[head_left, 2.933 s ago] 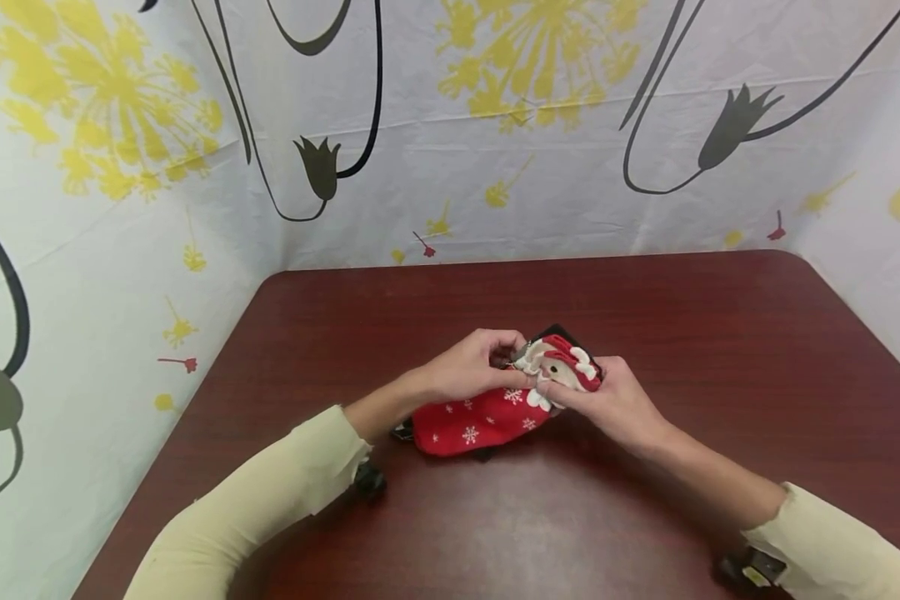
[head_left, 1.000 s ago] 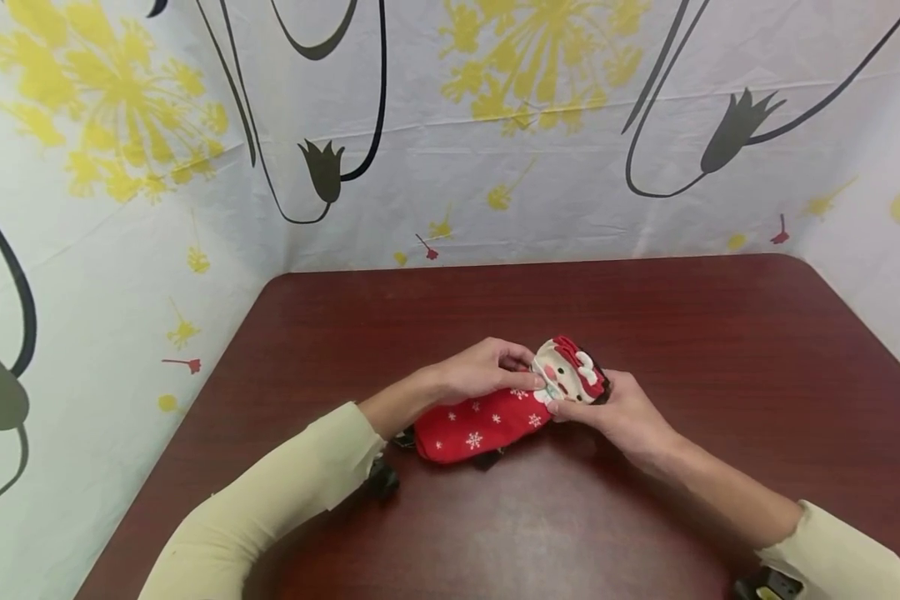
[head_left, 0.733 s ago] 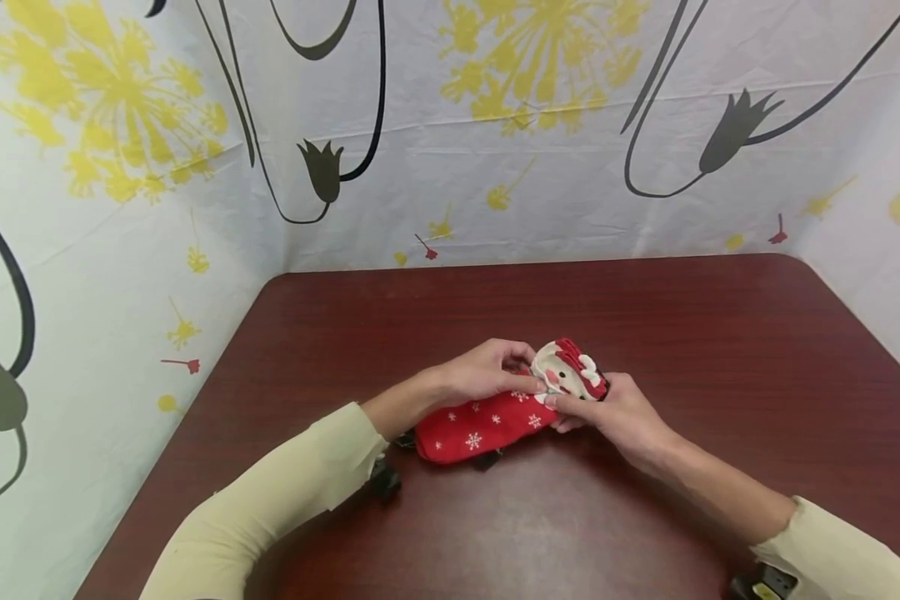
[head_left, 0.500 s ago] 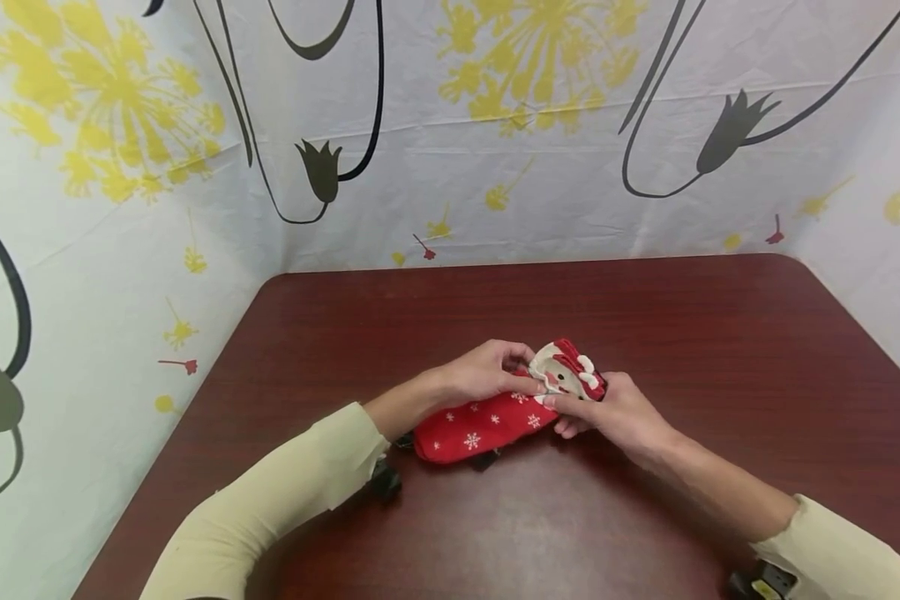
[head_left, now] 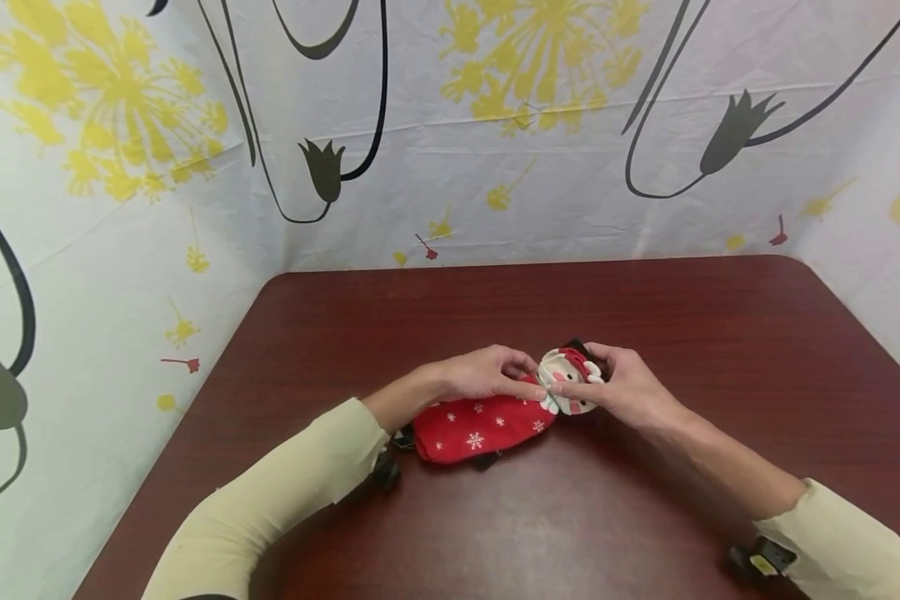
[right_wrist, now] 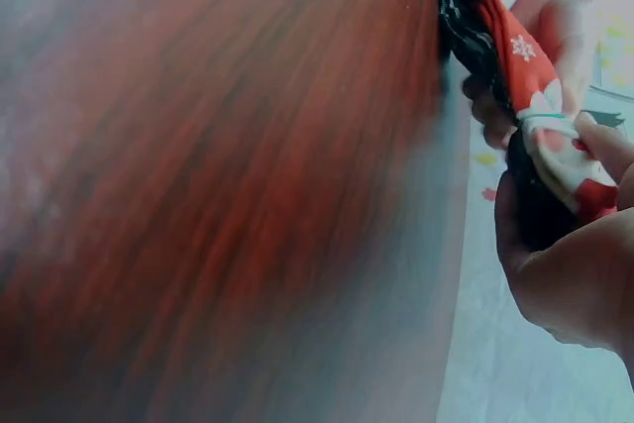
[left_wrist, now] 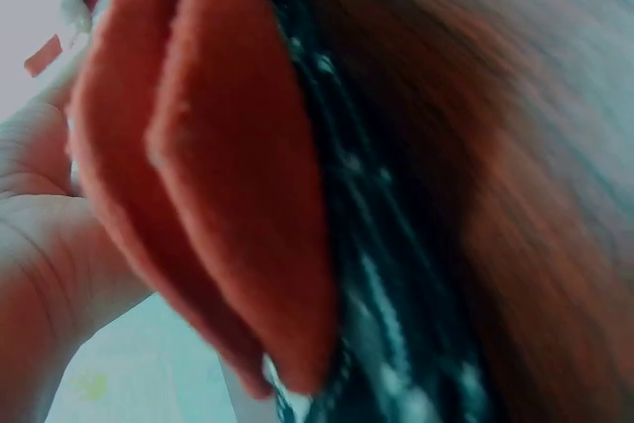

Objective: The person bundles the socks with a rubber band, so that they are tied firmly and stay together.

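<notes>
A red fabric Christmas bag (head_left: 474,432) with white snowflakes and a Santa face (head_left: 562,372) lies slantwise, narrowed at the neck. My left hand (head_left: 486,372) pinches the neck from the left, thumb on top. My right hand (head_left: 633,385) holds the face end, its thumb across the face, fingers behind. In the right wrist view, a thin greenish cord (right_wrist: 545,116) crosses the neck between the hands. Shiny black material (left_wrist: 371,245) runs along the bag's back in the left wrist view, beside the red felt edges (left_wrist: 238,175). A black corner (head_left: 576,343) shows behind the face.
The dark red-brown table (head_left: 525,533) stretches around the hands. Patterned white cloth (head_left: 465,192) hangs behind it and at both sides. Dark wrist cameras (head_left: 767,557) sit under the cream sleeves (head_left: 285,475).
My right hand has shifted up around the face end, and its thumb now lies over the face. The face has tipped slightly downward and a black corner shows behind it. My left hand stays at the neck.
</notes>
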`<state>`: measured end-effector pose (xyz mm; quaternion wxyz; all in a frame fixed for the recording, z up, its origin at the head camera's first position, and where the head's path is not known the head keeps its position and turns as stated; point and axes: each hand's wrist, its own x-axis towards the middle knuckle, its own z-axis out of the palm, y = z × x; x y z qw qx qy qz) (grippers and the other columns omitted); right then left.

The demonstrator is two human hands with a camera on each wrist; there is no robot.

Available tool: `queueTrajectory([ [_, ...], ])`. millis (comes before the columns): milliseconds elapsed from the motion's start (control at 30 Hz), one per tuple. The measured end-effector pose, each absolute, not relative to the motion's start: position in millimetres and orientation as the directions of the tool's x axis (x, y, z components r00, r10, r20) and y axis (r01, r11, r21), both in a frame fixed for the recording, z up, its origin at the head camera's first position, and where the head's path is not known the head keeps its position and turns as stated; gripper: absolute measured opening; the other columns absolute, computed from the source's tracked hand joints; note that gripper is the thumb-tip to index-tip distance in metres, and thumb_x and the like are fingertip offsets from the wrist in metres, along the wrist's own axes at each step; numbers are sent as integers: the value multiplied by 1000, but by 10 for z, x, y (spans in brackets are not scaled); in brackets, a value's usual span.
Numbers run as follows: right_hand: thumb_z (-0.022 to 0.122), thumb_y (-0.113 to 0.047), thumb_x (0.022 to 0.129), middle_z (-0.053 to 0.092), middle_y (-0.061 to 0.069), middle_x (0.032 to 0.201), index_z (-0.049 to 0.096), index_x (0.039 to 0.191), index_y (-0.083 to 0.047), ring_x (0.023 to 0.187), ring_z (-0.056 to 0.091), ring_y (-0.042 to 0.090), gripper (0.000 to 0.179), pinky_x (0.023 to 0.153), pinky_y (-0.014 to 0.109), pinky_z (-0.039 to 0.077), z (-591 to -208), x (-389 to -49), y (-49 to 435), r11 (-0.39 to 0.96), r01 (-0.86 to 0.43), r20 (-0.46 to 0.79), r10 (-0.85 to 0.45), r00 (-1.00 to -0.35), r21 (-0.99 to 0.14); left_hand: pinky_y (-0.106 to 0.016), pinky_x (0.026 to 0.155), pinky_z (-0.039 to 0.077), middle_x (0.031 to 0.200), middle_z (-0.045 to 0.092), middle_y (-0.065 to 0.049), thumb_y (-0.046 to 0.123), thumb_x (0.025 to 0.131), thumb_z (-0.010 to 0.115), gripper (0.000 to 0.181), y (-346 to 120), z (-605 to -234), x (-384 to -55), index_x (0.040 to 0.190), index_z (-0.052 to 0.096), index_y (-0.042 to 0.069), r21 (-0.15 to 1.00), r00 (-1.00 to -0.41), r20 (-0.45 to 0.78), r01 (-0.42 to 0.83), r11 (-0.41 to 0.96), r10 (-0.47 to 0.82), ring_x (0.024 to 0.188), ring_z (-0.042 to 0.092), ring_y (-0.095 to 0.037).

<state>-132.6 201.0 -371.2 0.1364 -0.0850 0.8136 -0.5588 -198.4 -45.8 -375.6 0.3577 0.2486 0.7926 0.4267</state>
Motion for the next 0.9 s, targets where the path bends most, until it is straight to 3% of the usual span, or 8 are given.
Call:
queueTrajectory([
  [133, 83, -29, 95, 71, 15, 112, 58, 141, 2, 93, 70, 23, 61, 78, 32, 62, -3703, -1335, 2027, 353, 56, -170, -301, -938, -934, -29, 93, 56, 125, 66, 4, 38, 95, 79, 57, -550, -3764, -1983, 143, 64, 12, 811, -580, -416, 112, 574, 701, 116, 61, -13],
  [367, 81, -34, 95, 67, 15, 123, 40, 156, 3, 104, 68, 24, 81, 84, 32, 61, -3717, -1355, 2074, 361, 185, -308, -322, -895, -914, -30, 89, 59, 123, 67, 4, 31, 91, 84, 59, -699, -3758, -1978, 142, 62, 12, 784, -533, -464, 125, 608, 708, 113, 64, -15],
  [733, 72, -26, 104, 73, 9, 108, 56, 144, 8, 92, 70, 20, 55, 78, 29, 61, -3759, -1371, 2095, 318, 183, -289, -327, -899, -930, -29, 88, 58, 124, 64, 8, 36, 91, 84, 55, -797, -3806, -1950, 139, 63, 19, 754, -546, -435, 213, 621, 716, 114, 62, -12],
  [900, 69, -30, 105, 76, 5, 104, 60, 140, 8, 93, 72, 15, 53, 81, 27, 59, -3763, -1376, 2122, 285, 224, -304, -276, -912, -932, -30, 85, 60, 123, 63, 5, 37, 86, 88, 66, -911, -3764, -1940, 141, 59, 16, 710, -538, -478, 229, 666, 694, 113, 63, -13],
])
